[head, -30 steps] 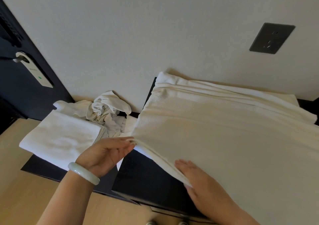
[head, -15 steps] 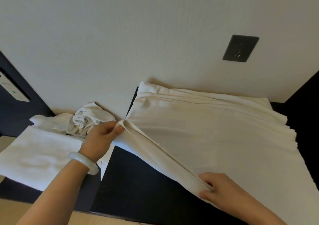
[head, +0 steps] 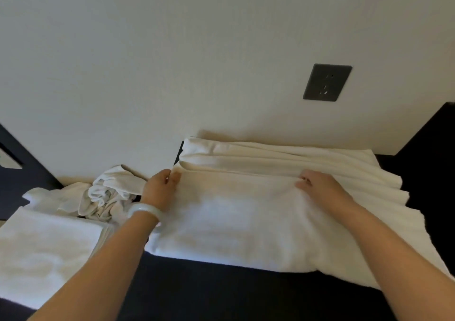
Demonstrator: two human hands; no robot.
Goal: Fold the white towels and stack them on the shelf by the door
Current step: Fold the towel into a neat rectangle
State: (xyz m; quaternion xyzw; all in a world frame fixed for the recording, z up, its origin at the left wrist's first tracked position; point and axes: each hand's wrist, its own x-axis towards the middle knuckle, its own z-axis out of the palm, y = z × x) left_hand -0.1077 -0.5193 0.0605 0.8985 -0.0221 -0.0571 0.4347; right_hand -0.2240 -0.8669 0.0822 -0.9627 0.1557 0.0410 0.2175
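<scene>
At the far left a folded towel point(head: 46, 247) lies flat, with a crumpled towel point(head: 108, 192) heaped behind it against the wall. The large white towel point(head: 234, 224) lies on the dark tabletop point(head: 234, 293) with its long axis running left to right along the wall, its near layer doubled over toward the wall. The left hand point(head: 160, 185), with a pale bracelet point(head: 147, 212) at the wrist, pinches the left end of this doubled edge with curled fingers, and the right hand point(head: 320, 185) pinches the same edge farther right, below a dark wall socket point(head: 327, 82).
</scene>
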